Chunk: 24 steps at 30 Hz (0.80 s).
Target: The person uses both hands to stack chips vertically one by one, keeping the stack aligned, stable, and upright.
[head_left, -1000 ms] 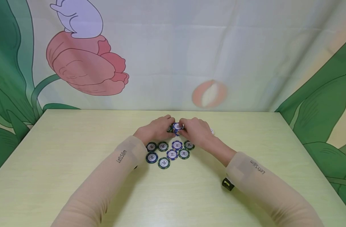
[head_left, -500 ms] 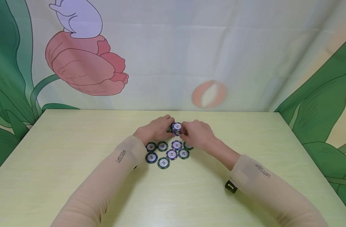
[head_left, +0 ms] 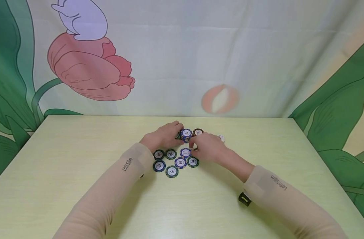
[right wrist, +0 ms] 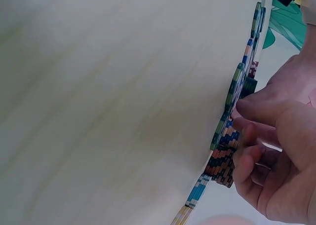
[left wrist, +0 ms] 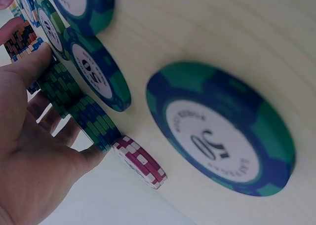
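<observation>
In the head view my left hand (head_left: 166, 135) curls its thumb and fingers at the left side of a stack of blue "10" poker chips (head_left: 186, 133). The left wrist view has its fingers behind a green chip stack (left wrist: 59, 89) and a blue-green stack (left wrist: 94, 121). My right hand (head_left: 210, 146) hovers low over the right end of the loose chips, fingers bent and apart with no chip visible between them. Beneath its fingertips, a loose green chip is mostly hidden. A loose blue "10" chip (head_left: 186, 152) lies just left of the right thumb.
Several loose chips lie nearer me, among them a green "20" chip (head_left: 172, 171) and a "50" chip (head_left: 159, 166). Behind the right hand stand a dark "100" stack (head_left: 198, 132) and a white-faced chip (head_left: 220, 138). A reddish stack (left wrist: 140, 163) ends the row at left.
My right hand has let go of the chip on top of the blue stack and moved right and toward me, uncovering the "100" stack. The left hand stays put.
</observation>
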Each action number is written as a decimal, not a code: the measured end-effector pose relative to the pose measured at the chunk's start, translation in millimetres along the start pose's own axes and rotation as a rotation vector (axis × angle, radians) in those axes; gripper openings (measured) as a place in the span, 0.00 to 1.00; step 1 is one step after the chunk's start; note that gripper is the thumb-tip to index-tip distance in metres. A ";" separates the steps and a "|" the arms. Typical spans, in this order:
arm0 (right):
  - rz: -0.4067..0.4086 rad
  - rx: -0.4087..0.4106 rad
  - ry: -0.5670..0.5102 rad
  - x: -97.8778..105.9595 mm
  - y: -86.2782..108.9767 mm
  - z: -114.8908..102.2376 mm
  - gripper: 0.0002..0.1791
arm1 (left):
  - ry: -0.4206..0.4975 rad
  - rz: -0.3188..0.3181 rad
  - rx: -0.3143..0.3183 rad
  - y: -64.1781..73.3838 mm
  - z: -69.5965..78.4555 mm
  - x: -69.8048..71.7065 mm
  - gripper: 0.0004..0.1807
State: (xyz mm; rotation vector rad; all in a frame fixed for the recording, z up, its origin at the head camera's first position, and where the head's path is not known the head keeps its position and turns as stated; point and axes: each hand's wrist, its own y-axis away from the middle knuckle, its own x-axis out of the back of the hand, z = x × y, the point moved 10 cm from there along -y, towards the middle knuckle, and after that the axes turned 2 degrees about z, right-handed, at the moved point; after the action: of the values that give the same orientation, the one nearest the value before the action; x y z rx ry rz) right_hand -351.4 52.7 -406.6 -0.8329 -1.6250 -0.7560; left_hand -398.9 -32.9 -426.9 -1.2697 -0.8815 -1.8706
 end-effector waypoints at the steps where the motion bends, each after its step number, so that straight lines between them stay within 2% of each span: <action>1: 0.000 0.013 0.003 -0.2 0.0 -1.9 0.08 | 0.001 0.000 0.001 0.1 0.2 0.0 0.28; 6: -0.010 0.057 0.018 -1.8 0.5 -8.9 0.09 | -0.006 -0.002 0.006 0.4 0.4 -0.1 0.29; 17: 0.003 -0.034 0.029 -0.5 1.7 0.4 0.09 | -0.008 0.004 0.008 0.4 0.0 0.2 0.28; 24: 0.010 -0.026 0.028 -1.2 0.1 -1.6 0.14 | -0.001 0.002 0.003 1.1 1.0 0.8 0.29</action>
State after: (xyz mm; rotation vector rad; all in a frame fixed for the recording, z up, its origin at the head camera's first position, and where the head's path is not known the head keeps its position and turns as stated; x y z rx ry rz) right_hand -350.4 51.3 -407.5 -0.8450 -1.5879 -0.7802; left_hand -397.7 -32.8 -425.7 -1.2696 -0.8830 -1.8659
